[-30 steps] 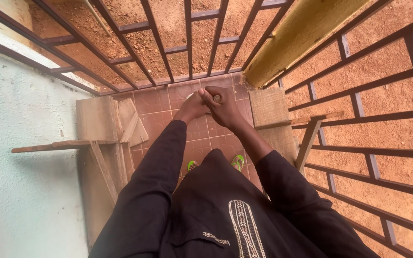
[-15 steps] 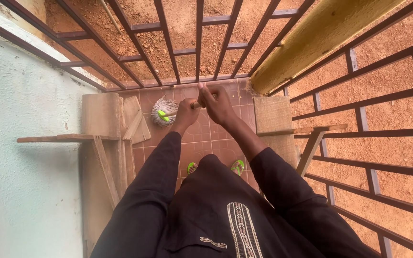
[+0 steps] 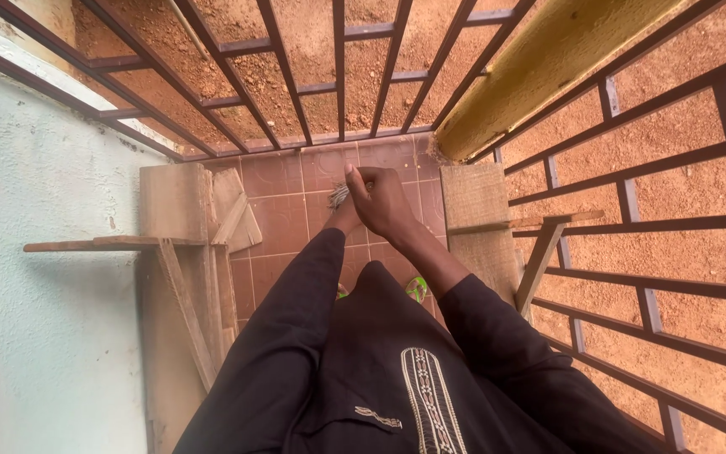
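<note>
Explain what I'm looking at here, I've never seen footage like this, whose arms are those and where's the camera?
The camera sits on a person's head and looks straight down, so the dark sleeves and embroidered dark garment are their own. No machine is involved. They stand on a reddish tiled floor fenced by brown metal bars, with bare earth beyond. The right hand is closed over something pale and thin at its fingers; what it is cannot be told. The left hand is mostly hidden beneath it. Wooden planks stand on both sides, a pale wall on the left.
</note>
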